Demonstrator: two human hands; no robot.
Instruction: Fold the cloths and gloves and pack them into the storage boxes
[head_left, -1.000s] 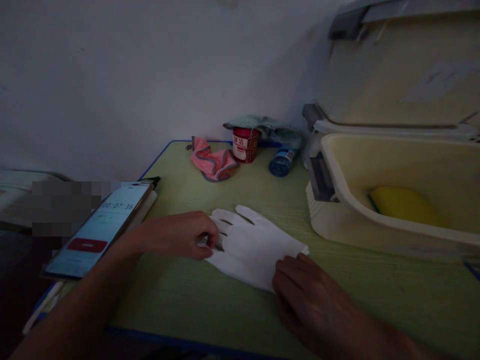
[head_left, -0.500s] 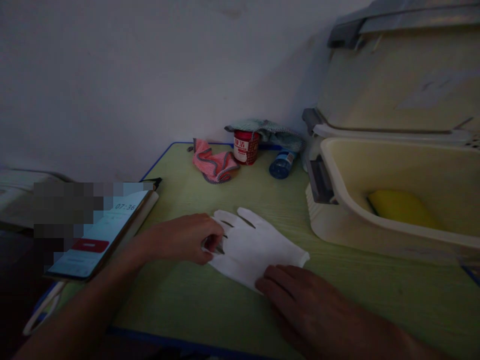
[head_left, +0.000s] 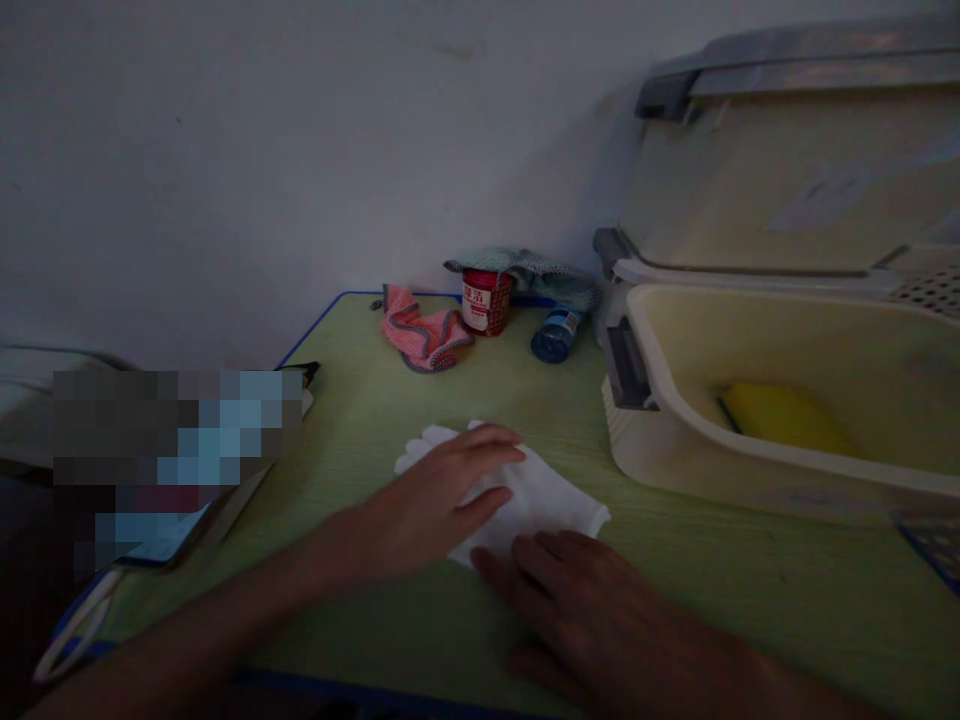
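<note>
A white cloth glove [head_left: 551, 492] lies flat on the green table [head_left: 735, 580], its fingers pointing left and away. My left hand [head_left: 435, 500] rests flat on the glove's finger end, fingers stretched out and covering much of it. My right hand [head_left: 592, 605] lies palm down at the glove's near edge by the cuff, fingers extended and touching the cloth. Neither hand holds anything.
A cream plastic box [head_left: 750, 400] with its lid up holds a yellow object [head_left: 780, 418] at the right. At the back stand a pink rag [head_left: 421, 332], a red-and-white jar [head_left: 486, 300] under a grey-green cloth [head_left: 536, 270], and a blue bottle [head_left: 553, 335]. A phone [head_left: 169, 505] lies at the left edge.
My left hand let go of its pinch at the glove's fingers and spread flat over them, moving right. My right hand slid left along the glove's near edge.
</note>
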